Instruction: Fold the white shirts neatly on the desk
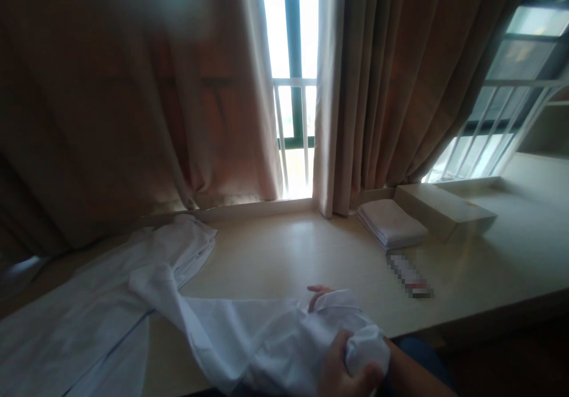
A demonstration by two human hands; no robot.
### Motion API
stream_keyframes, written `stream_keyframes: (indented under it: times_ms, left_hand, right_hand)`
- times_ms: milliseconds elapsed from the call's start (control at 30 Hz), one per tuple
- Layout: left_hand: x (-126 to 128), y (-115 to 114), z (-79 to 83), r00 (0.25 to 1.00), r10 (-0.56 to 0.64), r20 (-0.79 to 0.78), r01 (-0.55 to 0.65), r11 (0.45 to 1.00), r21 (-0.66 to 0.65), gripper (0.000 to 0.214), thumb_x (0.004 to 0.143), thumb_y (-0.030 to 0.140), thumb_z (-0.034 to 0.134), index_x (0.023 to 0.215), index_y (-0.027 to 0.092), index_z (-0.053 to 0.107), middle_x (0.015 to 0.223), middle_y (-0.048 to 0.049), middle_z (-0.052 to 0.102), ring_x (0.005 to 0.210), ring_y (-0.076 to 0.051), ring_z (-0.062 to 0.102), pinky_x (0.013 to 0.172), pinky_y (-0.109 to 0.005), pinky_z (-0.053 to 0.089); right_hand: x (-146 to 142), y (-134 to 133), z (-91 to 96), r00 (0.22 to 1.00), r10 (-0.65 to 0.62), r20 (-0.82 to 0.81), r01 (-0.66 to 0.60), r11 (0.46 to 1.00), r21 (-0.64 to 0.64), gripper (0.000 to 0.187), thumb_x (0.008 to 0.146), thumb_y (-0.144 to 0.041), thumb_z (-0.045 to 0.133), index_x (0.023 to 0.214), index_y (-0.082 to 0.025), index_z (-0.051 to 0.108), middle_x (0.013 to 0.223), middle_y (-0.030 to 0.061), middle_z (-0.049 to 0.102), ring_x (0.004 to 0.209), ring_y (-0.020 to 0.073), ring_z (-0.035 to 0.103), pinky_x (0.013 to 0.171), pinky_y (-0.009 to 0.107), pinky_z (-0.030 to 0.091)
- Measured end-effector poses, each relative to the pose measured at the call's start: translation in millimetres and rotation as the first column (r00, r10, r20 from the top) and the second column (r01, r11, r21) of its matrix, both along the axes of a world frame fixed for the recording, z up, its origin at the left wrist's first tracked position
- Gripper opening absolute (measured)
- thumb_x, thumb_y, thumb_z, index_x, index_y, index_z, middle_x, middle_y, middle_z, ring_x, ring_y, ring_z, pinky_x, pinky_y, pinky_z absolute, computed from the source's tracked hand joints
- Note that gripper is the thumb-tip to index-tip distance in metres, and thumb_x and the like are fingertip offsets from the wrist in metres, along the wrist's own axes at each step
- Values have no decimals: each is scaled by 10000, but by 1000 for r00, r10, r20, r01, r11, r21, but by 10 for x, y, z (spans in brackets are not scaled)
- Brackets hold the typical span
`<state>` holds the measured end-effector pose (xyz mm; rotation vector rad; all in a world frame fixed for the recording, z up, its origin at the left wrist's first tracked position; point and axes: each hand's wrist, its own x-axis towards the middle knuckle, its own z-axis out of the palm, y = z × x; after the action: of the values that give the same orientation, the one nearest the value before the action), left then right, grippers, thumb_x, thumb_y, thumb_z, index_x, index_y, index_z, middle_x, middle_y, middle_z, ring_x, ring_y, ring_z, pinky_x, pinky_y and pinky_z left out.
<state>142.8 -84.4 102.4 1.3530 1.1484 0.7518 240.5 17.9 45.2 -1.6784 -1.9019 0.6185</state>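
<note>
A long white garment [249, 332] stretches from the left side of the table to my hands at the bottom. My left hand [340, 370] is closed around a bunched fold of it, with the thumb and fingers pressing into the cloth. My right forearm enters from the lower right and passes into the cloth. Beyond it my right hand [317, 296] shows only partly, its fingers out and apart at the garment's edge; the palm is hidden by the fabric.
More white cloth [178, 243] lies heaped at the left of the pale table [275, 255]. To the right are a folded white stack [393, 225], a blurred-out flat object [409, 275] and a pale box [444, 207]. Brown curtains [377, 77] hang behind.
</note>
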Motion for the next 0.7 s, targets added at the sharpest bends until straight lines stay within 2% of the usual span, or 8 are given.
stream_keyframes:
  times_ms: [100,200,267,367,433,500,600,700]
  left_hand:
    - [-151,154,361,997,-7,-81,23,980,197,529,531,439,788,960,199,592,850,-22,644,776,-182,569,672,-248,441]
    - [-432,441,833,988,51,-143,11,915,404,204,746,353,612,855,183,590,770,2,636,712,-136,555,644,-223,413]
    - [-679,690,1161,956,203,-214,-62,848,527,195,799,360,540,818,172,588,724,8,620,681,-129,550,624,-220,397]
    - [-1073,1063,1563,811,524,-260,-236,700,674,201,785,368,554,832,177,595,687,16,609,651,-138,559,610,-226,386]
    - [-1306,1262,1734,737,619,-271,-246,619,746,209,791,389,552,847,197,613,724,5,635,683,-154,585,633,-235,393]
    - [-1492,1404,1837,688,665,-291,-212,567,796,234,819,413,518,867,214,631,730,-7,648,696,-171,599,639,-246,388]
    - [-1675,1523,1962,639,716,-283,-165,486,858,295,860,433,456,921,217,647,753,-26,652,717,-188,601,642,-259,377]
    - [-1779,1573,2166,604,774,-189,-188,369,910,325,873,448,432,871,199,641,752,-30,629,728,-183,579,642,-259,372]
  right_hand:
    - [93,160,204,927,53,-371,-51,999,13,358,850,-332,381,939,-224,710,946,42,720,940,207,637,892,328,456]
    - [325,458,527,881,-28,-473,82,992,94,359,853,-269,349,997,-117,641,949,104,705,851,182,639,787,287,474]
    - [528,669,812,866,-80,-493,175,973,150,363,854,-288,356,977,-66,615,918,140,689,815,176,626,748,270,467]
    - [838,909,1318,835,-144,-531,312,918,243,438,858,-354,340,1067,-45,570,906,121,667,750,153,597,664,240,448]
    - [1009,982,1687,822,-150,-549,390,851,352,414,804,-409,478,1025,-77,589,791,63,653,643,137,555,574,213,416]
    - [1121,968,2063,864,-101,-493,376,781,498,342,741,-436,601,878,-124,622,650,6,603,556,118,498,507,199,363]
    - [1144,801,2636,931,-83,-356,311,692,651,291,730,-443,651,720,-154,624,571,-19,551,522,103,461,488,203,325]
    - [1057,537,3224,936,-82,-342,312,641,702,304,701,-459,689,683,-160,637,570,-14,555,528,112,475,486,215,323]
